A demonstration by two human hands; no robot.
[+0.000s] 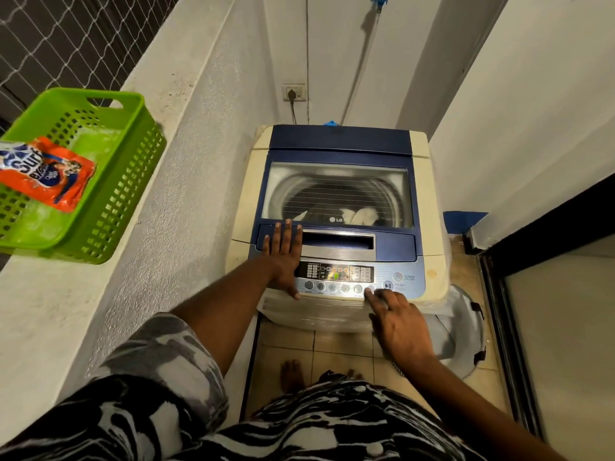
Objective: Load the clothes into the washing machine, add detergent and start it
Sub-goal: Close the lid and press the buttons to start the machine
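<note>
A cream and blue top-loading washing machine [429, 201] stands against the far wall with its glass lid [336, 188] down. White clothes [361, 215] show through the glass inside the drum. My left hand [283, 254] rests flat, fingers straight, on the lid's front left corner beside the lit control panel [336, 272]. My right hand [396, 322] reaches from below, and its index fingertip presses a round button in the panel's lower row, just left of the start/pause button [387, 285]. An orange detergent packet [46, 173] lies in a green basket [119, 181] on the left ledge.
The white ledge [66, 294] runs along the left under a wire net. A wall socket [294, 93] with the plug in sits behind the machine. A grey plastic cover [466, 331] lies on the tiled floor at the right, beside a dark sliding-door frame [506, 327]. My bare foot [292, 374] stands near the machine.
</note>
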